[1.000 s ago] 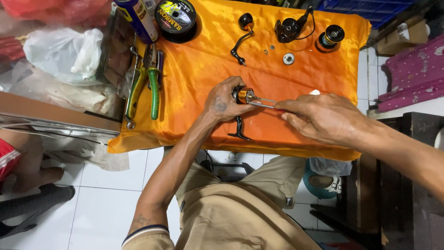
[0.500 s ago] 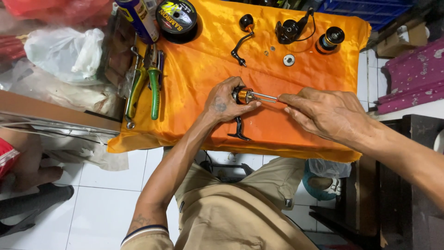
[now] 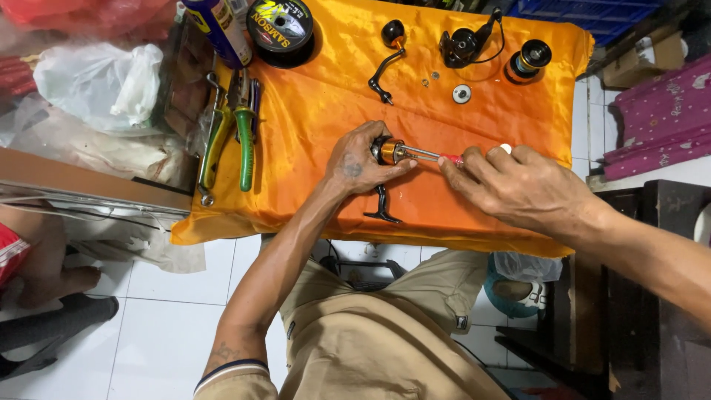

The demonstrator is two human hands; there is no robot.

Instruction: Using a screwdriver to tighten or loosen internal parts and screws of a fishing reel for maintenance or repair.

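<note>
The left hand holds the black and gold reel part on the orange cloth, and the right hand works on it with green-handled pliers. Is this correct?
Not quite. In the head view the right hand holds a red-handled screwdriver, not pliers. The green-handled pliers lie untouched further left. The left hand does hold the reel part on the orange cloth.

— How many reel parts are counted on the orange cloth (image 3: 311, 133)?
— One crank handle (image 3: 386, 61), one rotor (image 3: 463, 46), one spool (image 3: 529, 59) near the far edge; one body (image 3: 385, 159) is held.
— And tools?
— Two pliers (image 3: 229, 133) at the left edge, one screwdriver (image 3: 433, 155).
</note>
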